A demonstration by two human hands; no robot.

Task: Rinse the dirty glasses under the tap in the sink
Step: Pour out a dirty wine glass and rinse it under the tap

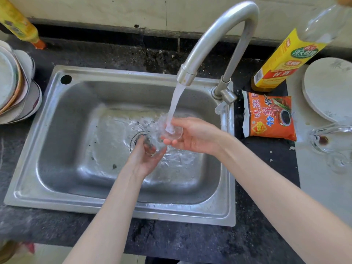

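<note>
Stainless steel sink (pixel 57 130): clear drinking glass (pixel 167 130) under running tap (pixel 219 35), gripped by right hand (pixel 192 136), left hand (pixel 146 157) cupped beneath; stained glass (pixel 323 140) on counter unrinsed.

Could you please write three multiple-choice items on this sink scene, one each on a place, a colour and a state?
1. Where does the orange sauce packet lie?
A. in the steel sink
B. on the dark counter, right of the tap
C. on the stacked plates

2. What colour is the label on the tall clear bottle behind the packet?
A. yellow
B. blue
C. black

3. What is the state of the curved steel tap?
A. off
C. running onto the clear glass in the right hand
B. dripping onto bare steel

Key: 1 B, the packet rests beside the steel sink on the counter. 2 A, the label is yellow with red and green marks. 3 C, a stream falls onto the clear glass held by the right hand; the left hand is just below.
</note>
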